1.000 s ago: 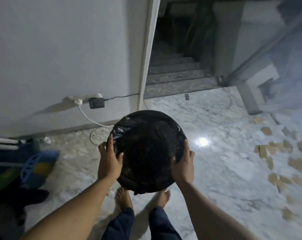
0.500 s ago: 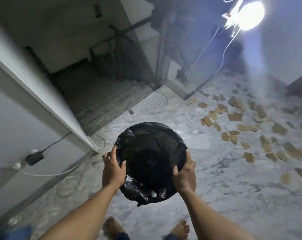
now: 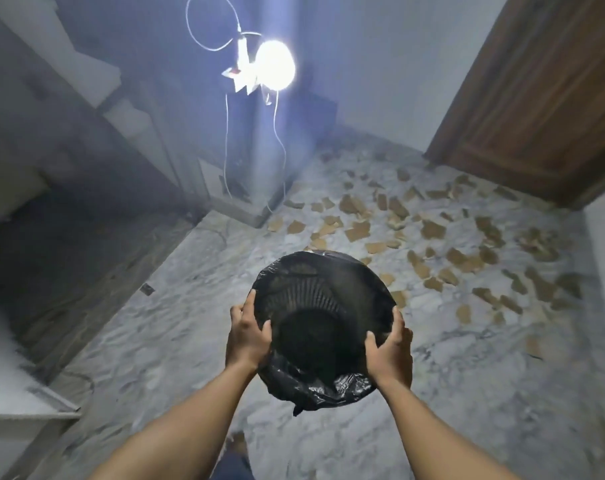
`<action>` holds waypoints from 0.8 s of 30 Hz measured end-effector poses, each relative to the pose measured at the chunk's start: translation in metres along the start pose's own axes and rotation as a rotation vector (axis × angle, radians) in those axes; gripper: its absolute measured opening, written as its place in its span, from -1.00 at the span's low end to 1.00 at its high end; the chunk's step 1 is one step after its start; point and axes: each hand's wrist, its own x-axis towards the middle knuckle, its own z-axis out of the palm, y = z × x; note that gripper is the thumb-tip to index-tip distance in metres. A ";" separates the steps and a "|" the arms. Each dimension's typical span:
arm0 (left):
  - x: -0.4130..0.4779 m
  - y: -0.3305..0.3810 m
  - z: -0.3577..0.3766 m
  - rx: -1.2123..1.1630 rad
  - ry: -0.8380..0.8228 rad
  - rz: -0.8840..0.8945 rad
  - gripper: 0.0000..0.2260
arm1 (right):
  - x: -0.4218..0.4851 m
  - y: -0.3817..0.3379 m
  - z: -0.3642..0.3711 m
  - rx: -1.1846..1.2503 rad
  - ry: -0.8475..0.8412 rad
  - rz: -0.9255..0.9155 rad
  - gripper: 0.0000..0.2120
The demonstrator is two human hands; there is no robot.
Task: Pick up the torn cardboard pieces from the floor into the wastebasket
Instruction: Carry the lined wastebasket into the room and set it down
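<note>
Both hands, left hand (image 3: 247, 336) and right hand (image 3: 389, 348), are gripping the wastebasket (image 3: 315, 296) rim, holding it above the floor (image 3: 190, 323), while torn cardboard pieces (image 3: 358, 233) are lying ahead, rightward, nearer the right hand.

Both forearms extended forward, roughly parallel. Left grip (image 3: 247, 336) and right grip (image 3: 390, 348) clamp opposite sides of wastebasket (image 3: 311, 289) rim, thumbs inside, fingers outside.
</note>
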 end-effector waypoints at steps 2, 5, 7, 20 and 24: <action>0.032 0.030 0.016 0.007 -0.012 0.042 -0.38 | 0.032 -0.006 -0.011 0.036 0.042 0.024 -0.32; 0.086 0.067 0.039 -0.019 -0.014 0.081 -0.40 | 0.083 -0.019 -0.018 0.095 0.096 0.065 -0.33; 0.132 0.092 0.054 -0.048 -0.018 0.103 -0.42 | 0.124 -0.033 -0.018 0.132 0.138 0.073 -0.34; 0.360 0.233 0.120 -0.073 -0.149 0.045 -0.28 | 0.336 -0.135 -0.015 0.398 0.408 0.367 -0.39; 0.413 0.259 0.152 -0.011 -0.172 0.019 -0.31 | 0.406 -0.139 -0.009 0.376 0.360 0.404 -0.40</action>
